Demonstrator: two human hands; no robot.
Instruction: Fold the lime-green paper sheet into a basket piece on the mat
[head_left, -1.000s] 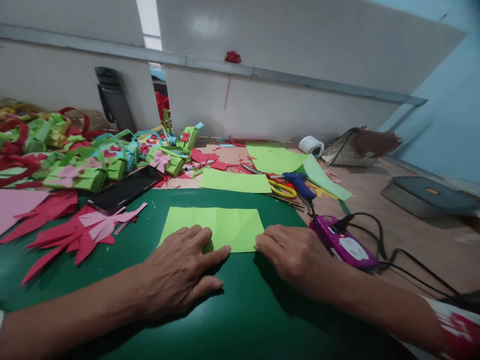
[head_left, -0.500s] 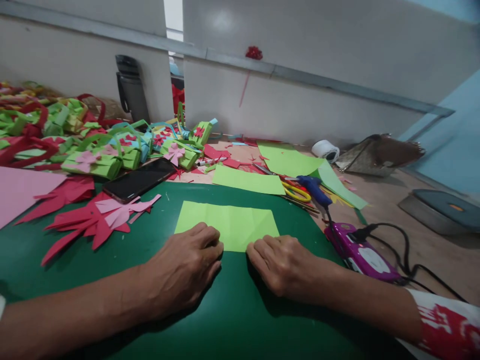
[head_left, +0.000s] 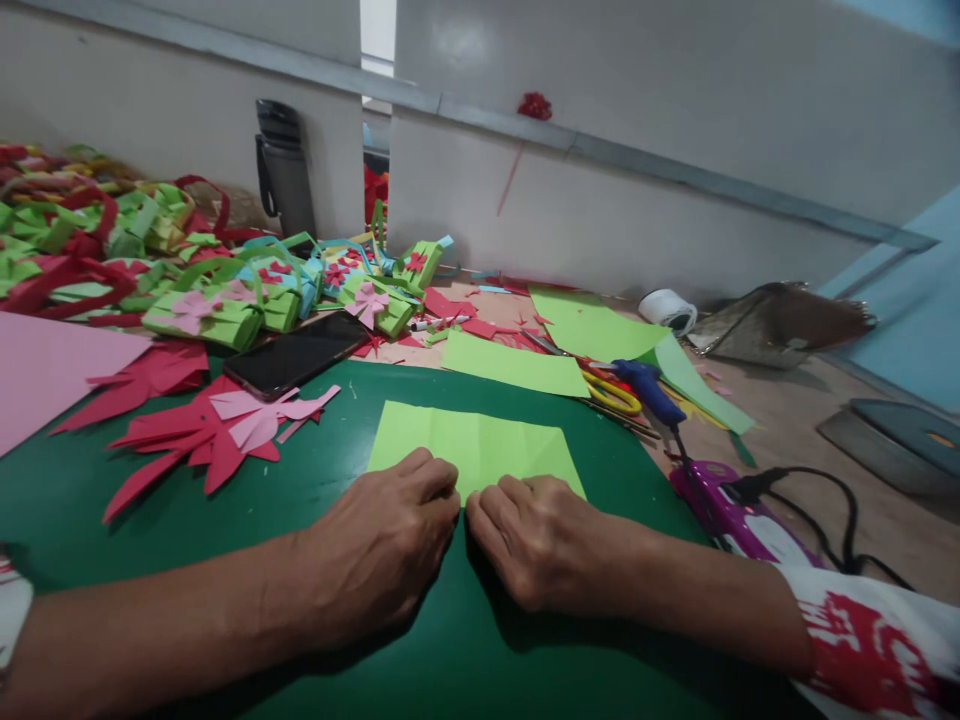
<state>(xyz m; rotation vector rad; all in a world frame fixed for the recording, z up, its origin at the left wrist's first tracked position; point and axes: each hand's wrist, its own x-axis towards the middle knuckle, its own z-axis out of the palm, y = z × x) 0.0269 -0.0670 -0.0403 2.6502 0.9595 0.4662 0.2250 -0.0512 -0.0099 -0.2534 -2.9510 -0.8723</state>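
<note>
Moved: both hands have slid inward along the paper's near edge, from apart to almost knuckle to knuckle at its middle.
Left hand [head_left: 382,555]: fingers curled, tips down on the near edge; whether they pinch it or only press it cannot be told.
Right hand [head_left: 536,540]: the same curl, tips on the edge just beside the left.
Paper [head_left: 480,445]: 1 light green sheet lying flat on the green mat [head_left: 315,500] of the tabletop, just beyond the knuckles.
Progress: creases already run across the sheet, so some folding looks done; it is still a flat sheet, so most of the shaping seems left.
Around: phone [head_left: 296,355] and red and pink cut-outs [head_left: 202,435] to the left, scissors [head_left: 611,392] and glue gun [head_left: 649,385] to the right, well apart from the hands.
</note>
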